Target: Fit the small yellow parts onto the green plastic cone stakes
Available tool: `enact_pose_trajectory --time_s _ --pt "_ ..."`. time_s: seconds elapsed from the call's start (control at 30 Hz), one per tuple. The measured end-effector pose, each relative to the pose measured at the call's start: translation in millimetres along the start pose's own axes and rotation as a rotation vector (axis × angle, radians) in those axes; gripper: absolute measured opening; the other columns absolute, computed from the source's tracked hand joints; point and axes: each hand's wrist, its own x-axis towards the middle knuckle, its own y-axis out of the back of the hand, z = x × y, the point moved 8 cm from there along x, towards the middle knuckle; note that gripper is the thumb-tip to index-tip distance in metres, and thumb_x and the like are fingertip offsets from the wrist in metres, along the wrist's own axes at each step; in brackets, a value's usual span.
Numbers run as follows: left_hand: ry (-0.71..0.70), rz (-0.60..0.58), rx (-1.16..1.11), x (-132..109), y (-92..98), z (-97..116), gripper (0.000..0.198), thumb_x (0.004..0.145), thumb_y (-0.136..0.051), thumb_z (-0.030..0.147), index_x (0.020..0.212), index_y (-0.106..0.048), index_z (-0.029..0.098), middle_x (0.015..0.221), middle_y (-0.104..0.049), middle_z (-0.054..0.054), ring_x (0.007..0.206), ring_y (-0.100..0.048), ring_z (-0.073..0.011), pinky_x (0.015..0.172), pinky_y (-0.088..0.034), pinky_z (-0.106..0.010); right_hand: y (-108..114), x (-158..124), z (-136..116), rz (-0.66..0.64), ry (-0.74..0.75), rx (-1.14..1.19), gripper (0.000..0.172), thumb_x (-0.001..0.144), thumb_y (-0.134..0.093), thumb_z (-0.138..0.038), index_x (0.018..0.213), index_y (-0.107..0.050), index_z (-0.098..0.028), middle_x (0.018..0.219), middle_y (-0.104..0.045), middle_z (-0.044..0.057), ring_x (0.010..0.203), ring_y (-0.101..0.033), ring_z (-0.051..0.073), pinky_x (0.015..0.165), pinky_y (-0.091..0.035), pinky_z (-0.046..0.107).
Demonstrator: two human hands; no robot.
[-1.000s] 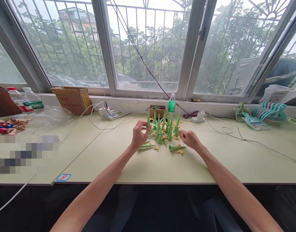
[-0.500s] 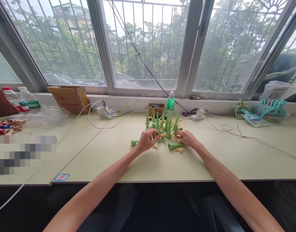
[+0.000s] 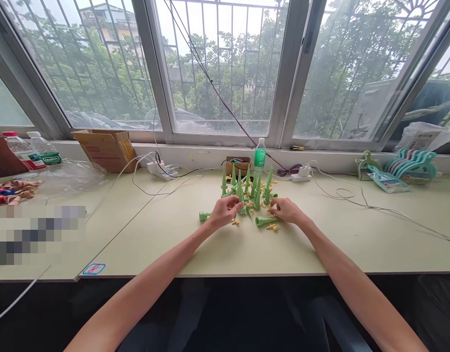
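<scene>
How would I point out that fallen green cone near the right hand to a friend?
On the pale table below the windows, find the cluster of upright green cones. At its front edge, beside the right hand, is the fallen green cone. Unlike its standing neighbours, it lies on its side, wide end pointing left, small yellow pieces just in front.

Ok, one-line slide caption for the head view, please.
Left hand at upright green plastic cones, right hand near small yellow plastic pieces, pale tabletop beneath.
</scene>
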Motion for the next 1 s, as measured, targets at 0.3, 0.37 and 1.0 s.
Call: enact_pose_trajectory --time_s 0.3,0.37,1.0 --pt "0.121 -0.047 -0.216 -0.5 -4.6 -6.8 0.034 0.082 -0.061 0.048 0.085 -0.055 0.015 0.067 -0.059 -0.001 0.039 -0.045 -0.0062 0.037 -0.034 -0.02 -2.4 0.9 5.3 -0.001 -0.017 0.032 0.023 0.081 -0.058 -0.037 0.094 -0.062 -0.018 0.075 -0.065 0.003 0.068 -0.057 0.016 0.057 -0.035 0.024" --pt "0.138 -0.051 -0.247 -0.8 -4.8 -5.5 0.035 0.081 -0.063 0.048 0.086 -0.054 0.015 0.067 -0.06 -0.001 0.038 -0.044 -0.0058 0.038 -0.034 -0.02 -2.4 1.2 6.1 0.009 -0.01 0.045 0.023 0.08 -0.058 -0.037 0.093 -0.061 -0.018 0.075 -0.066 0.003 0.067 -0.057 0.016 0.058 -0.036 0.024" --pt "0.182 -0.025 -0.282 -1.8 -1.1 -3.5 0.042 0.075 -0.071 0.048 0.068 -0.044 0.017 0.056 -0.053 0.005 0.036 -0.049 -0.007 0.035 -0.035 -0.019 4.3 -0.6 2.8 0.162 0.064 0.118 0.01 0.077 -0.06 -0.029 0.079 -0.059 -0.019 0.081 -0.068 0.003 0.066 -0.055 0.015 0.06 -0.037 0.025"
